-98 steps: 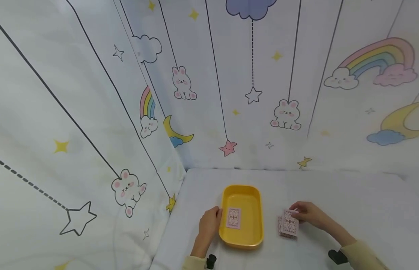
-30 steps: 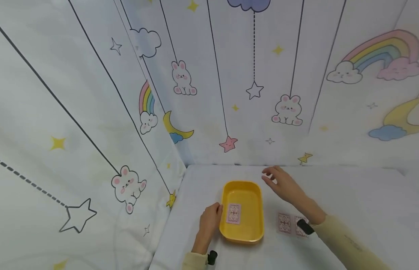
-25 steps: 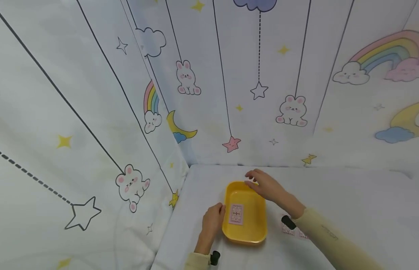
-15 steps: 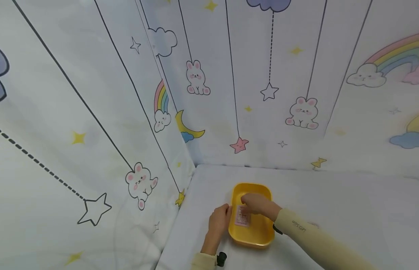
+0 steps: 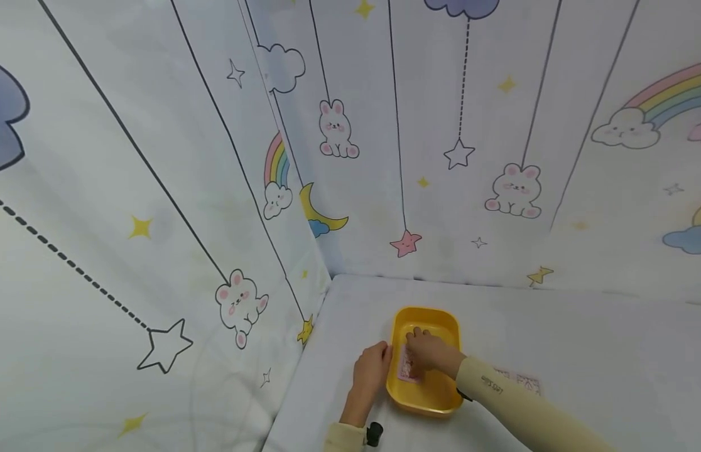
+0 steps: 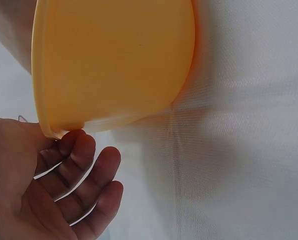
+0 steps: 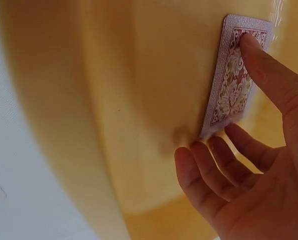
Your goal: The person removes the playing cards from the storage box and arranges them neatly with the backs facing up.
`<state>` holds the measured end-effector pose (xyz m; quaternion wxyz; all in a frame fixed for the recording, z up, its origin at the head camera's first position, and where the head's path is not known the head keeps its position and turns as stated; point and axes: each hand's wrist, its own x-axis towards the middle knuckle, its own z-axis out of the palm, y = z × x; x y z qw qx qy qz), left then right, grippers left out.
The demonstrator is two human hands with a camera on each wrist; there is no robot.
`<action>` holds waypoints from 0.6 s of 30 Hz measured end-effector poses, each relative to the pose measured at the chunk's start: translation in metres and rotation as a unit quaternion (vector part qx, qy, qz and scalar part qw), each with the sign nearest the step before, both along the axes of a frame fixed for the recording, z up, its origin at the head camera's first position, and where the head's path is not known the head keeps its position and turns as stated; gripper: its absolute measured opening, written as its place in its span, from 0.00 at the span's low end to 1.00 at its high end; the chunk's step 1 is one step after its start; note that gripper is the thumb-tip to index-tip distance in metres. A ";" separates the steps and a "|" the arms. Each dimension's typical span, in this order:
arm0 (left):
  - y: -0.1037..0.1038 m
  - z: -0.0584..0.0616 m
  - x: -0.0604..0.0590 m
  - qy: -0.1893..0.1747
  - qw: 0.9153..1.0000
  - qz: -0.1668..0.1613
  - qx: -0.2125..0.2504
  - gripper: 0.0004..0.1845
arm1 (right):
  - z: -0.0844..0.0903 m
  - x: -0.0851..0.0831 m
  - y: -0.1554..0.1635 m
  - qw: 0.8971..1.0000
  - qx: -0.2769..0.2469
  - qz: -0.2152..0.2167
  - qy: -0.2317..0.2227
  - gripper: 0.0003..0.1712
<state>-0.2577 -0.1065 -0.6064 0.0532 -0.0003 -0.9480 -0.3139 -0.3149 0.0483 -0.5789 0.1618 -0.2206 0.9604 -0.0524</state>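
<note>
A yellow plastic tray [image 5: 425, 405] stands on the white table. My left hand [image 5: 372, 367] pinches its left rim, thumb over the edge and index finger under it, seen close in the left wrist view on the tray wall [image 6: 119, 60]. Inside the tray my right hand [image 5: 432, 350] is on a red-patterned playing card [image 5: 405, 369]. In the right wrist view the thumb presses the patterned back of the card [image 7: 233, 85], while the fingertips meet its lower edge. Whether the card is raised off the tray floor I cannot tell.
To the right of the tray, playing cards [image 5: 528, 383] lie side by side, patterned backs up, partly covered by my right sleeve [image 5: 509, 395]. A white curtain [image 5: 441, 207] printed with bunnies and stars rises behind the table and along its left side.
My right hand left the cards at the right and moved over the tray, then down to the card inside. The pile there became two side by side. My left hand stays at the rim.
</note>
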 end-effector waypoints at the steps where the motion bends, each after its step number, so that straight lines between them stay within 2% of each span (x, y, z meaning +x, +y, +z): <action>1: 0.000 0.000 0.000 0.002 1.000 -0.002 0.000 0.15 | 0.000 -0.001 0.001 1.000 -0.005 -0.001 -0.001 0.49; 5: 0.002 0.000 0.001 0.006 1.000 -0.006 0.000 0.15 | -0.002 -0.003 0.006 1.000 -0.029 -0.002 -0.001 0.42; 9: 0.003 0.001 0.001 0.002 1.000 -0.004 0.003 0.15 | 0.001 -0.006 0.014 0.994 -0.106 -0.006 -0.030 0.26; 13: 0.002 0.003 0.001 -0.002 1.000 -0.001 0.007 0.15 | 0.006 -0.009 0.023 0.978 -0.194 -0.016 -0.073 0.15; 18: 0.000 0.003 0.002 -0.003 1.000 -0.004 0.009 0.16 | 0.012 -0.012 0.043 0.953 -0.274 -0.022 -0.123 0.11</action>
